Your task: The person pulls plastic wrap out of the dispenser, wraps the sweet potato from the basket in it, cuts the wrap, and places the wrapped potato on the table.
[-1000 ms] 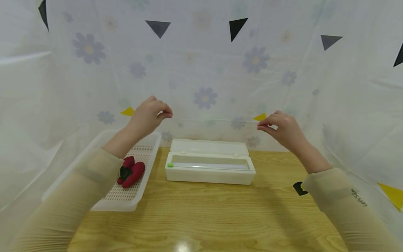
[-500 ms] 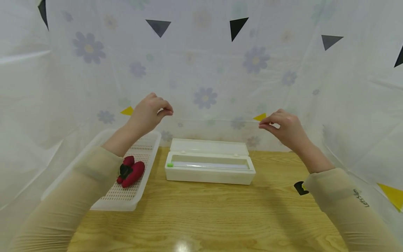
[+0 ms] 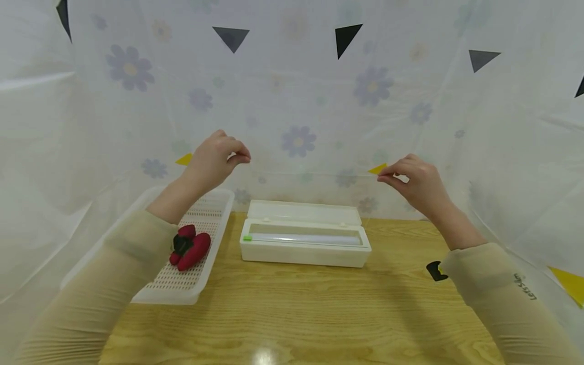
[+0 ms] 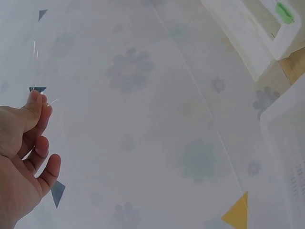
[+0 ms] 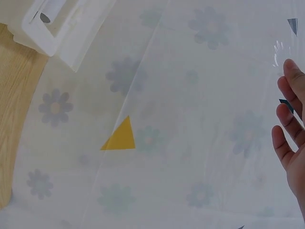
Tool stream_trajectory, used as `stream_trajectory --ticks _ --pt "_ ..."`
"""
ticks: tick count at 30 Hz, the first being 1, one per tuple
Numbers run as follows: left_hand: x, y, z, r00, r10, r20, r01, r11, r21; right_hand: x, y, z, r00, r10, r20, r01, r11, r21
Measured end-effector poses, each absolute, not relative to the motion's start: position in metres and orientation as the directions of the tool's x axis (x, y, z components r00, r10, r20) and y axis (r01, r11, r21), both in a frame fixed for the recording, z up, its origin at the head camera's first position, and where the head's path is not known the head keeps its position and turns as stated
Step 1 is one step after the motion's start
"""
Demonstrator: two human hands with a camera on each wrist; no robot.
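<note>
Both hands are raised in front of the patterned curtain, apart from each other. The left hand (image 3: 214, 161) pinches the edge of a clear sheet of cling film (image 4: 35, 55) between thumb and index finger; in the left wrist view only its glints show. Opposite it, the right hand (image 3: 417, 183) pinches the other side, where shiny creases mark the film by the fingertips in the right wrist view. Below and between the hands, a white cling film dispenser (image 3: 303, 256) stands on the table with its lid (image 3: 303, 212) tipped back. A green slider (image 3: 247, 238) sits at its left end.
At the left, a white perforated basket (image 3: 201, 291) holds red, rounded objects (image 3: 196, 251) with a dark green part, partly behind the left sleeve. A small black object (image 3: 435, 271) lies beside the right sleeve on the wooden table (image 3: 292, 314). Curtains surround the table's back and sides.
Both hands have risen slightly, and the right hand has shifted a little to the right. The dispenser and basket stay in place.
</note>
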State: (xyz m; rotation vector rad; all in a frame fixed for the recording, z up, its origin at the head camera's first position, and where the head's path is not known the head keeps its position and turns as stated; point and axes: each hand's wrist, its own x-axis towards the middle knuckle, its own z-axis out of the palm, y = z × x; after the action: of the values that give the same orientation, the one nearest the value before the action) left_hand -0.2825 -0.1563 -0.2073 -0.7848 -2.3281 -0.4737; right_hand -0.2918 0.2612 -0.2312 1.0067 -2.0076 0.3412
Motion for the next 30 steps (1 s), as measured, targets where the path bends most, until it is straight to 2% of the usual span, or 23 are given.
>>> stream_trajectory --ticks 19,30 --pt "-0.2825 -0.156 -0.2021 -0.585 0.414 0.697 0.655 0.748 0.105 -0.2934 0.2599 -0.2281 -0.294 -0.488 0.822 -0.763 0.638 0.106" --pt "-0.2819 -0.1554 -0.1985 -0.586 0.399 0.706 0.643 0.759 0.105 -0.2939 0.2601 -0.226 -0.274 -0.465 0.842 -0.765 0.635 0.102"
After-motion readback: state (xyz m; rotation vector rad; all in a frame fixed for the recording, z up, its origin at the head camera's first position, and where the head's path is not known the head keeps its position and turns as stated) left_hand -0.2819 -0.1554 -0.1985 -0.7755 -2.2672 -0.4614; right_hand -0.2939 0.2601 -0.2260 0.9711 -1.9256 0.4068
